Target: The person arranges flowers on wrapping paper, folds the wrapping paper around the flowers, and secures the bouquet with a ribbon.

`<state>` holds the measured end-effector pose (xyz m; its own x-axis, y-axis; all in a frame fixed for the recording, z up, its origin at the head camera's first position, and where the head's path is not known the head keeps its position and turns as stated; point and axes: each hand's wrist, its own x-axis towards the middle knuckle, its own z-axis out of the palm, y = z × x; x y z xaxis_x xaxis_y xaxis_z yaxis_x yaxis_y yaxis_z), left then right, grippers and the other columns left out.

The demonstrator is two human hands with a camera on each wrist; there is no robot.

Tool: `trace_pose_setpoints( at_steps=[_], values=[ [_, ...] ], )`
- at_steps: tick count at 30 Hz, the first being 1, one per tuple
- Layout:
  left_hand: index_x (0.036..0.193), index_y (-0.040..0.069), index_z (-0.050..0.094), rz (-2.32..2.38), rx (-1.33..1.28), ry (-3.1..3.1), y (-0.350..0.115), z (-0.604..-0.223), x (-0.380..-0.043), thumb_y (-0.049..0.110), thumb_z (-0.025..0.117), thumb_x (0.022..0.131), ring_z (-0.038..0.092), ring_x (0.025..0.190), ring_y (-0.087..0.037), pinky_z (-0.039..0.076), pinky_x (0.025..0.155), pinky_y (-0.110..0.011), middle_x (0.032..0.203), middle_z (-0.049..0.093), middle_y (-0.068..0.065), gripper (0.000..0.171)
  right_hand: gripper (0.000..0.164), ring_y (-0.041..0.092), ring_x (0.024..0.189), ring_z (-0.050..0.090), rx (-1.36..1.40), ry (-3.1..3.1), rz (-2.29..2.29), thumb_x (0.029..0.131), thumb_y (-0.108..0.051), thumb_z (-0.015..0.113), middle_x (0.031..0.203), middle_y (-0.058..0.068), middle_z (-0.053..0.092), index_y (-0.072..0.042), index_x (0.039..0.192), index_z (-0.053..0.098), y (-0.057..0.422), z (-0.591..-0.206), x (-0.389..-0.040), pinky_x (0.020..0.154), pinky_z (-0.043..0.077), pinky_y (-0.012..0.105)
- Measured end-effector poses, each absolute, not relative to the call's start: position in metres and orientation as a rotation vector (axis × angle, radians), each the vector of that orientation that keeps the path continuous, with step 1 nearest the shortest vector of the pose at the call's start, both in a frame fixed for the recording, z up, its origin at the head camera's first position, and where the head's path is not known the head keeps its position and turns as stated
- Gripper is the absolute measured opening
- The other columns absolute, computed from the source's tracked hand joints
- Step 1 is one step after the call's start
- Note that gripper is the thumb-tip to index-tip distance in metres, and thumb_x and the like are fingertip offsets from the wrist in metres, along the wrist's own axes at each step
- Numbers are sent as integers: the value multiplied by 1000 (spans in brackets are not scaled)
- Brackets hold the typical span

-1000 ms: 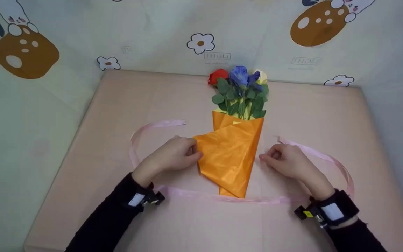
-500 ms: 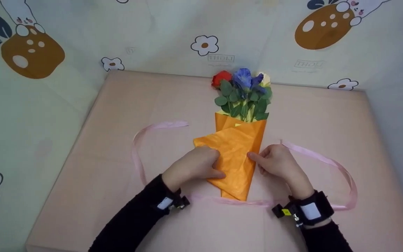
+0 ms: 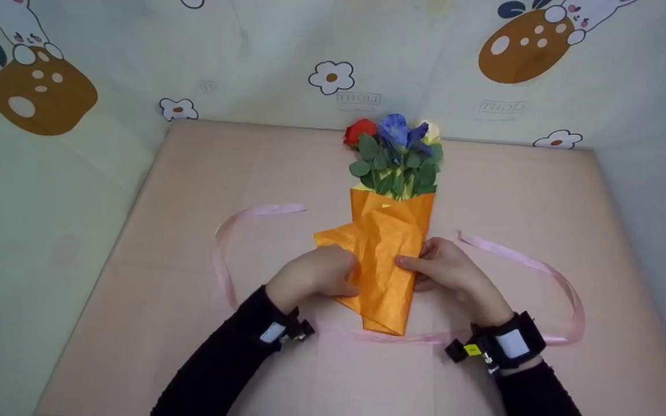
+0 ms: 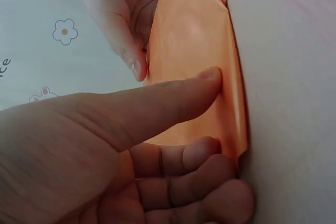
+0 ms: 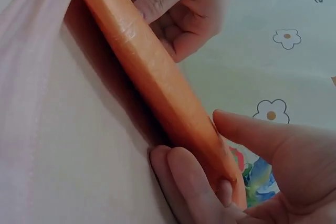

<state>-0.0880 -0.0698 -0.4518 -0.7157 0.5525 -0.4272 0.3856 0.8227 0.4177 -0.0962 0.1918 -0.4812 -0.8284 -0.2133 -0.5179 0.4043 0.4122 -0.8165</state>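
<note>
A bouquet in orange wrapping paper (image 3: 388, 242) lies on the table, its blooms pointing away from me. A red flower (image 3: 359, 133), a blue flower (image 3: 393, 130) and a cream flower (image 3: 432, 133) rise over green leaves. At the paper's left flap is my left hand (image 3: 321, 270); in the left wrist view its thumb (image 4: 173, 100) presses on the paper while the other fingers curl at the edge. My right hand (image 3: 454, 268) grips the wrap's right side, thumb on top and fingers (image 5: 186, 174) beneath, as the right wrist view shows.
A pink ribbon (image 3: 532, 262) curves around both sides of the bouquet and passes by its lower end. Beneath everything is a pale pink tabletop (image 3: 240, 156). Behind it hangs a printed cloth (image 3: 252, 63) with flowers and fruit.
My left hand has moved right onto the flap. My right hand has come left and taken hold of the wrap's right edge. The paper's front now creases lengthwise.
</note>
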Motion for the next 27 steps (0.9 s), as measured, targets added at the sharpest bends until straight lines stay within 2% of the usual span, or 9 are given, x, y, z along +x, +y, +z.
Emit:
trace_pose_setpoints(
  at_steps=[5, 9, 13, 18, 22, 27],
  values=[
    [74, 13, 59, 391, 732, 2455, -71, -448, -88, 28, 70, 96, 47, 63, -19, 38, 62, -30, 65, 44, 3, 29, 69, 29, 84, 78, 228, 1911, -1607, 86, -25, 87, 108, 20, 75, 4, 128, 42, 191, -488, -95, 72, 64, 41],
    [73, 14, 59, 428, 712, 2495, -72, -445, -89, 39, 61, 103, 47, 59, -17, 36, 60, -29, 62, 42, 4, 39, 72, 29, 94, 77, 212, 1839, -1640, 89, -28, 83, 116, 19, 72, 4, 139, 43, 188, -487, -94, 75, 64, 40],
    [75, 13, 59, 541, 662, 2556, -75, -442, -90, 50, 57, 104, 47, 55, -17, 36, 56, -28, 61, 42, 4, 47, 66, 30, 98, 77, 199, 1722, -1714, 96, -33, 76, 116, 16, 73, 1, 142, 44, 183, -485, -93, 77, 64, 41],
    [84, 11, 59, 607, 659, 2611, -77, -441, -93, 45, 58, 105, 48, 55, -16, 38, 55, -28, 64, 45, 3, 40, 62, 31, 107, 75, 209, 1554, -1872, 101, -34, 69, 121, 14, 73, -2, 146, 42, 175, -487, -90, 86, 62, 47],
    [85, 10, 58, 593, 683, 2618, -80, -440, -94, 40, 61, 103, 48, 57, -15, 38, 56, -27, 66, 45, 4, 35, 64, 31, 121, 69, 227, 1460, -1975, 99, -28, 72, 134, 15, 67, -3, 149, 40, 166, -491, -89, 99, 57, 47],
    [79, 12, 56, 563, 668, 2566, -86, -435, -96, 40, 67, 99, 46, 58, -15, 36, 59, -28, 64, 41, 5, 36, 63, 32, 124, 67, 265, 1428, -2044, 95, -20, 77, 137, 17, 64, -4, 147, 44, 158, -494, -86, 101, 55, 47]
  ],
)
